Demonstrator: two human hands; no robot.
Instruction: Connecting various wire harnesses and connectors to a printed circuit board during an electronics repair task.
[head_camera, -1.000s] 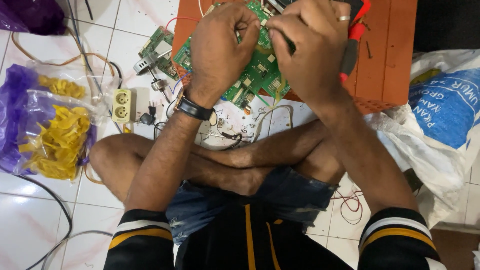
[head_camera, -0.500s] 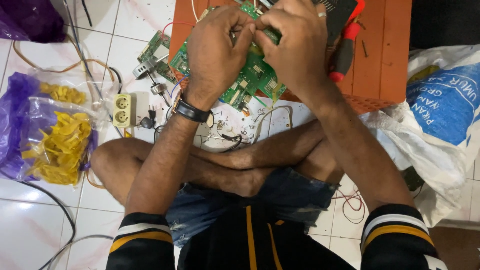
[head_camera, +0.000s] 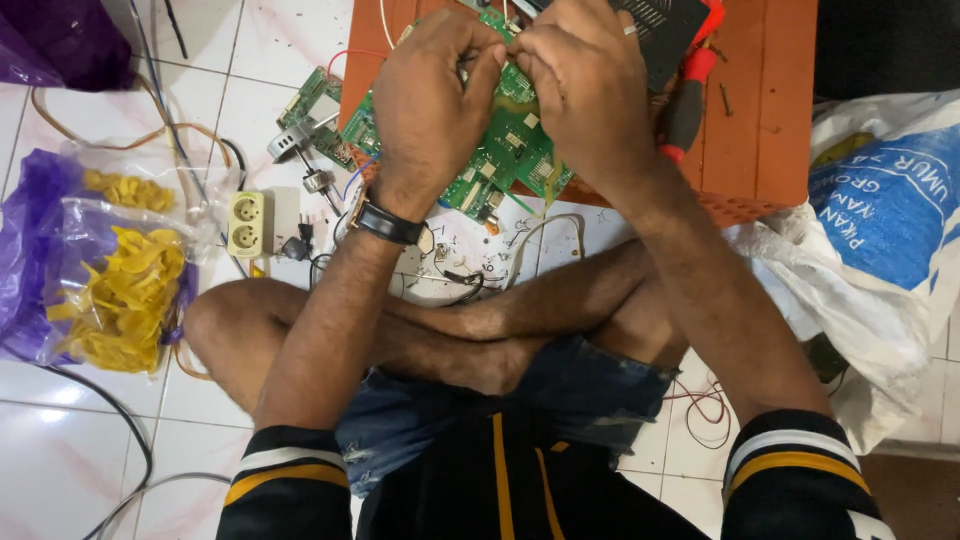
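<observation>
My left hand (head_camera: 428, 100) and my right hand (head_camera: 588, 88) meet over a green circuit board (head_camera: 500, 160) that lies tilted on the edge of an orange wooden stool (head_camera: 770, 110). Both hands have fingers pinched together on the board's upper part; the small piece between the fingertips is hidden. A black watch sits on my left wrist, a ring on my right hand. A red-handled screwdriver (head_camera: 690, 105) lies just right of my right hand.
A second green board (head_camera: 315, 110) lies on the white tiles left of the stool. A white power socket (head_camera: 246, 224) and cables lie near my left knee. A clear bag of yellow parts (head_camera: 125, 290) sits at left, white sacks (head_camera: 880, 230) at right.
Both hands have drawn closer together over the board, and the view has shifted slightly. The screwdriver and the board stay in place.
</observation>
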